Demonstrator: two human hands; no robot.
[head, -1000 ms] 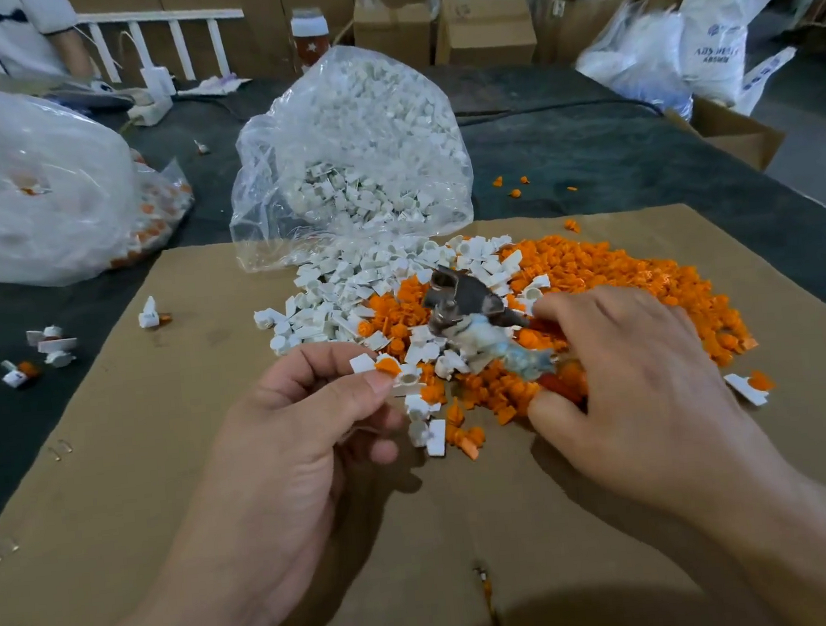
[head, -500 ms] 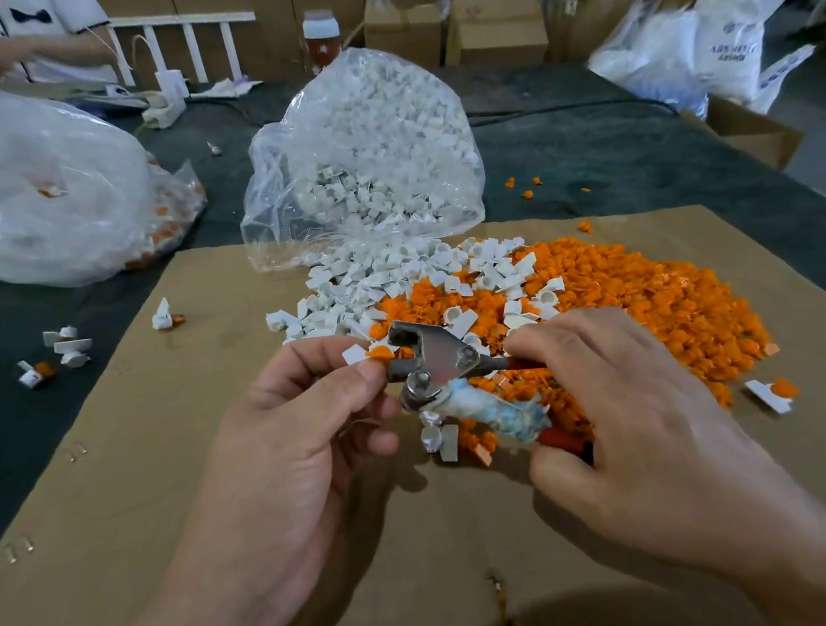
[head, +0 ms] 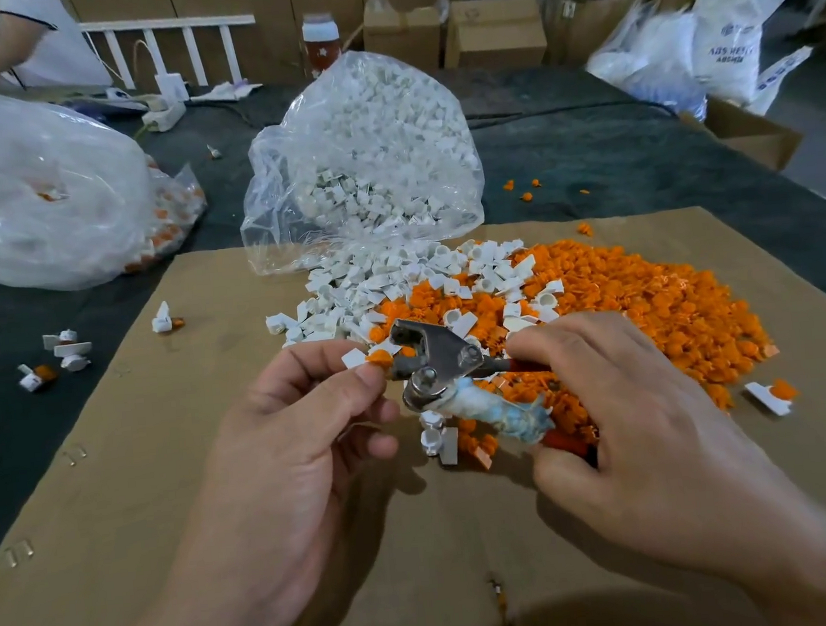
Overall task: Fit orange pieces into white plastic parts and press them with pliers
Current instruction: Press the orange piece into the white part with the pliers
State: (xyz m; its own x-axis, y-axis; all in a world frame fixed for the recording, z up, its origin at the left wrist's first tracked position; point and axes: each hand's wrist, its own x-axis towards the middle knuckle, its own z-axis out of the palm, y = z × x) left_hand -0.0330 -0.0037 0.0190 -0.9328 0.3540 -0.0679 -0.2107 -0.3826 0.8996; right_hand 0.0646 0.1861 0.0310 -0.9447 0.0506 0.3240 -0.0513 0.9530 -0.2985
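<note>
My left hand (head: 288, 453) pinches the piece (head: 374, 358) just left of the pliers (head: 437, 360), which point at it; my right hand (head: 625, 424) grips them

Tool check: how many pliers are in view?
1: metal red-handled pliers gripped by the right hand, jaws beside the white-and-orange part the left hand pinches. More may hide in the heap of loose parts.

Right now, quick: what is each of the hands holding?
Left hand: pinching a white part with an orange piece between thumb and forefinger.
Right hand: gripping the pliers by the handles.
</note>
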